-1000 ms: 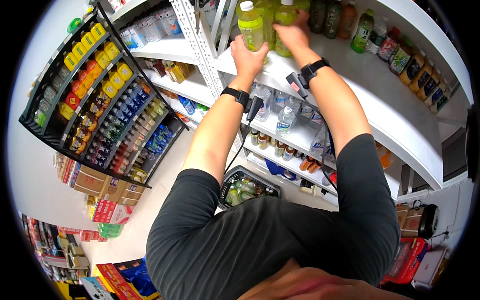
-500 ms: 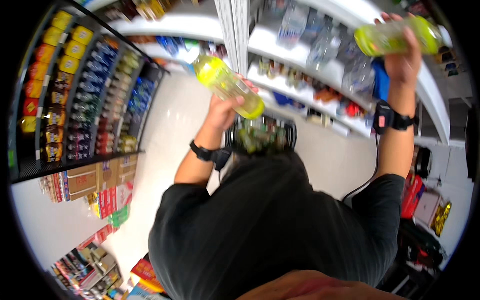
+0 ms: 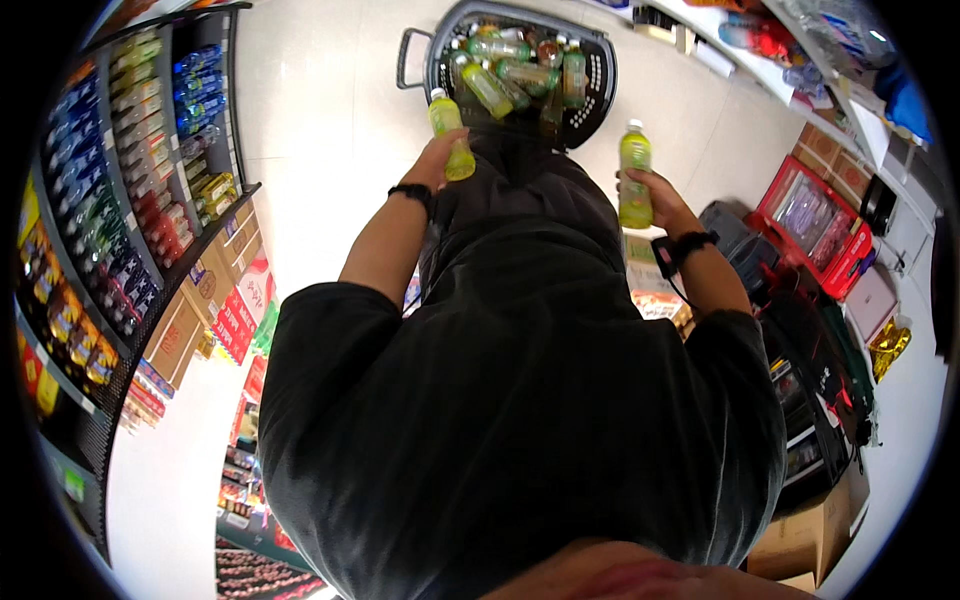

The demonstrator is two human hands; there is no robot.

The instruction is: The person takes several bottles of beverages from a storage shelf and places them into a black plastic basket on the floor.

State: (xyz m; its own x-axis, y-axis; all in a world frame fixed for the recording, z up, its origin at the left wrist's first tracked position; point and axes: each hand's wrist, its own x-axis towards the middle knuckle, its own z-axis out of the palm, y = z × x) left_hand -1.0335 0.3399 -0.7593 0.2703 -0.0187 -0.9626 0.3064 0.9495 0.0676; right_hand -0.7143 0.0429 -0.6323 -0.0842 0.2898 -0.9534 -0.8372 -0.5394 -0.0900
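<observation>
Left hand [image 3: 437, 160] is wrapped round a yellow-green bottle [image 3: 450, 135], right hand [image 3: 655, 200] round a second green bottle [image 3: 634, 175] — hands apart, either side of the torso. Dark basket [image 3: 590, 95] of bottles lies just beyond both. Full bottles likely heavy, slick plastic — grip mid-body.

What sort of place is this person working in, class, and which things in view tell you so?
Most likely a small shop. A rack packed with drinks lines the left, a basket of bottles sits on the floor, and each hand holds a yellow-green bottle, left and right.
</observation>
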